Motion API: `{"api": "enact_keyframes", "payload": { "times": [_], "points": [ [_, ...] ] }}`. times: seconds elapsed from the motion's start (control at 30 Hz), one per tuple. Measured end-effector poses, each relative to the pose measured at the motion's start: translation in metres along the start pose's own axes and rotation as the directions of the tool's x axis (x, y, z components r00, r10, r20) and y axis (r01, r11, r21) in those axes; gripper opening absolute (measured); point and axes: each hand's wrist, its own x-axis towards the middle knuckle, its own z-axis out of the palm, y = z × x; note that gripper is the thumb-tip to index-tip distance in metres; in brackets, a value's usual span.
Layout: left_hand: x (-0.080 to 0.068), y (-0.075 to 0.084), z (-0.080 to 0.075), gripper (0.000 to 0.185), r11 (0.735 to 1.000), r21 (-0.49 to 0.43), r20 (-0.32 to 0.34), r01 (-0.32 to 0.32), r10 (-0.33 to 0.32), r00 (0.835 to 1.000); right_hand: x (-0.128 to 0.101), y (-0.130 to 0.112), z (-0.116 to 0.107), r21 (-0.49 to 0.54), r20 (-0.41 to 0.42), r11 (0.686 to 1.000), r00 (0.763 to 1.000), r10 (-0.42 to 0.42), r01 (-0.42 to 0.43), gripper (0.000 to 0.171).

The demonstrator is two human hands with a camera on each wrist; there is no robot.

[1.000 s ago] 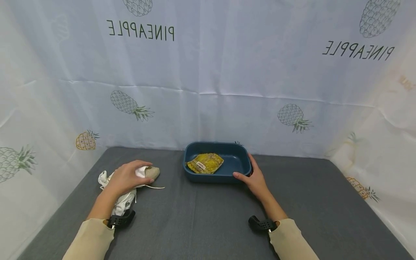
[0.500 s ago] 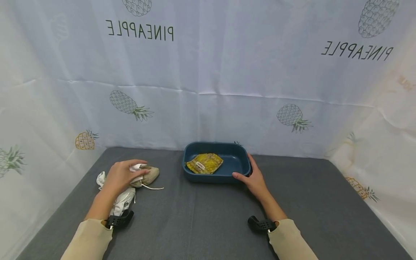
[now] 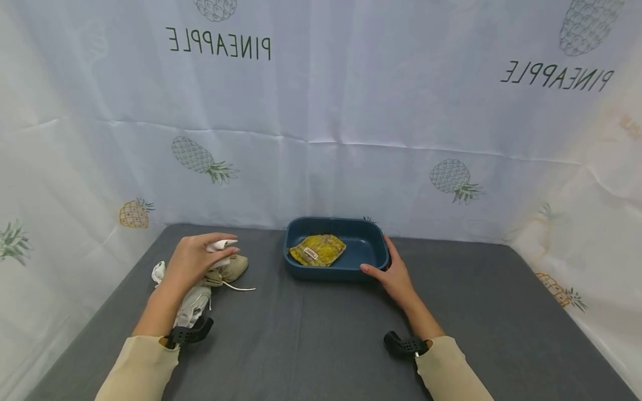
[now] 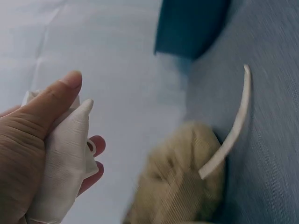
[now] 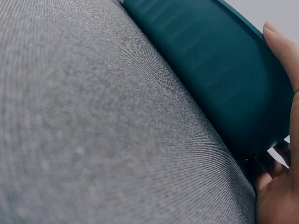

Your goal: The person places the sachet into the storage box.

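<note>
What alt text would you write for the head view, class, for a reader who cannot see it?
A person's left hand pinches a white cloth above a beige cloth on a grey table, while the right hand holds the corner of a blue tray. A yellow cloth lies in the tray; a pineapple curtain hangs behind.
</note>
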Motion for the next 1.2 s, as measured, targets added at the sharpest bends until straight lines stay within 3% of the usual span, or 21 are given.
{"api": "enact_keyframes", "payload": {
  "times": [0.2,0.43,0.6,0.73,0.93,1.03,1.2],
  "points": [
    [0.013,0.024,0.005,0.028,0.998,-0.057,0.006,-0.008,0.009,1.0,0.0,0.0,-0.001,-0.01,0.004,1.0,1.0,0.003,-0.003,0.101],
    [0.037,0.054,0.027,0.031,0.993,-0.082,0.012,-0.085,0.086,0.996,0.0,0.0,-0.002,-0.005,-0.004,1.0,1.0,-0.011,0.011,0.101],
    [0.054,0.074,0.048,0.032,0.989,-0.093,0.054,-0.111,0.117,0.992,-0.002,-0.001,-0.002,0.004,0.004,1.0,1.0,-0.018,0.018,0.101],
    [0.067,0.089,0.069,0.03,0.979,-0.111,0.074,-0.172,0.181,0.981,-0.003,-0.001,-0.002,0.013,0.01,1.0,1.0,-0.016,0.016,0.102],
    [0.085,0.108,0.104,0.031,0.955,-0.119,0.043,-0.272,0.278,0.959,-0.002,-0.001,-0.001,0.012,-0.005,1.0,1.0,-0.014,0.014,0.102],
    [0.092,0.117,0.118,0.033,0.957,-0.126,0.069,-0.262,0.272,0.96,-0.002,-0.001,0.001,0.012,-0.005,1.0,1.0,-0.011,0.011,0.103],
    [0.102,0.134,0.139,0.037,0.978,-0.099,0.147,-0.183,0.196,0.969,-0.002,-0.002,0.0,0.015,-0.011,1.0,1.0,-0.012,0.012,0.103]
  ]
}}
